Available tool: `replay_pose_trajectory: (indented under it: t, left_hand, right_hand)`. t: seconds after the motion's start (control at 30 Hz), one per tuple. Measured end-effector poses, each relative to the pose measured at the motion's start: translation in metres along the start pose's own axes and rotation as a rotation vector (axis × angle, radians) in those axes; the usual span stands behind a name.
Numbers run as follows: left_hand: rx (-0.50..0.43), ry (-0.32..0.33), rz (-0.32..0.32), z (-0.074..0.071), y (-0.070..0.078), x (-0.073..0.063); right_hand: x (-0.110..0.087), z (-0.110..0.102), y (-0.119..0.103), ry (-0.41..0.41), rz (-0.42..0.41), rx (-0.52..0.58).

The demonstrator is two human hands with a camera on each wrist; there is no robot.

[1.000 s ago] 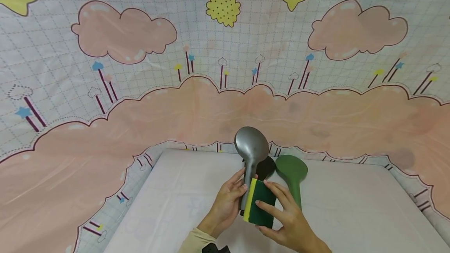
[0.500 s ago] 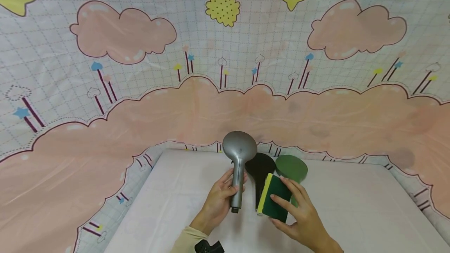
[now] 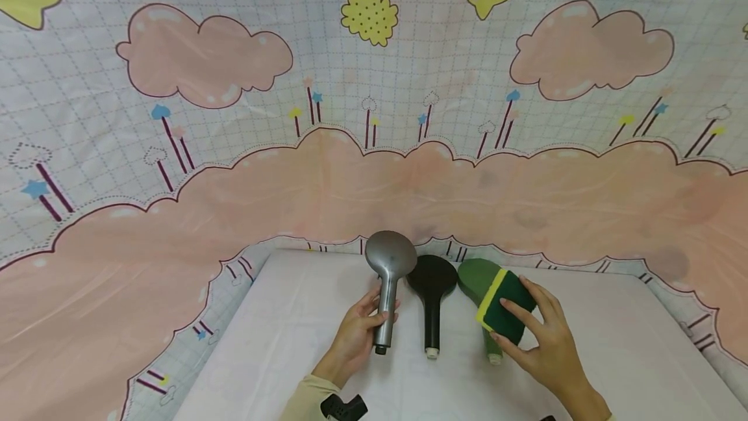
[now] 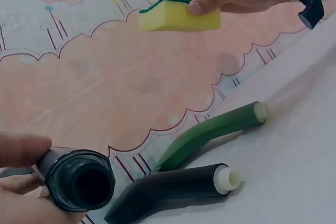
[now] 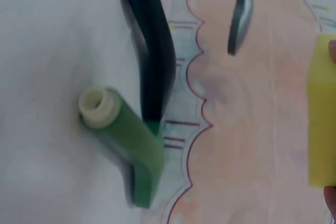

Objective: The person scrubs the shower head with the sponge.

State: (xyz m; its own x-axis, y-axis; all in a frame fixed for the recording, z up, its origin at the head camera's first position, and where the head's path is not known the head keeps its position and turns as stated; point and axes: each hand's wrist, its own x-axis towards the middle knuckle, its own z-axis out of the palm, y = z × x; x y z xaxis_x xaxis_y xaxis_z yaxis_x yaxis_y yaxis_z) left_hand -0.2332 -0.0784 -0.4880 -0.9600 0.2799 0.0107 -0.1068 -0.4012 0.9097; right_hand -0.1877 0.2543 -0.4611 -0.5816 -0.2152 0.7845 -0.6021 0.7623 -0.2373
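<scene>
My left hand (image 3: 355, 333) grips a grey shower head (image 3: 390, 255) by its handle, head end up; its dark threaded end (image 4: 86, 182) faces the left wrist camera. Between the fingers and thumb of my right hand (image 3: 552, 340) is a yellow sponge with a dark green scouring side (image 3: 510, 309). In the head view the sponge overlaps a green shower head (image 3: 476, 275) lying on the table; the left wrist view has it raised above. A black shower head (image 3: 432, 278) lies between the grey and green ones. In the right wrist view the sponge's yellow side (image 5: 321, 129) shows at the right edge.
The white table (image 3: 263, 317) bears the black and green shower heads near its far edge, their pale threaded ends toward me. Behind it hangs a patterned cloth (image 3: 350, 193) with clouds and stars. A dark camera band (image 3: 345, 406) is on my left wrist.
The sponge has moved away from the grey shower head, to the right with my right hand. My left hand has shifted slightly left and lower with the grey shower head, uncovering the black one.
</scene>
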Motion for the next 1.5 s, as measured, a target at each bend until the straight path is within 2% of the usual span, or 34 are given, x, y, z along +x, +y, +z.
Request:
replay_pose_trajectory:
  t: [0.27, 0.53, 0.73, 1.23, 1.37, 1.5]
  left_hand:
    - [0.073, 0.129, -0.063, -0.009, -0.011, 0.007]
    - [0.092, 0.187, -0.057, -0.018, -0.021, 0.019]
    - [0.107, 0.196, -0.076, -0.025, -0.027, 0.024]
    - [0.151, 0.226, -0.054, -0.033, -0.040, 0.032]
    - [0.214, 0.235, -0.063, -0.034, -0.040, 0.034]
    - [0.395, 0.236, -0.059, -0.035, -0.037, 0.036]
  right_hand:
    - [-0.008, -0.005, 0.022, -0.002, 0.106, -0.015]
    - [-0.015, -0.002, 0.034, 0.012, 0.163, -0.032]
    - [-0.020, -0.002, 0.041, -0.014, 0.238, -0.032]
    - [-0.027, 0.002, 0.059, -0.065, 0.350, -0.078]
    - [-0.028, 0.001, 0.062, -0.092, 0.384, -0.101]
    - [-0.029, 0.000, 0.064, -0.114, 0.408, -0.117]
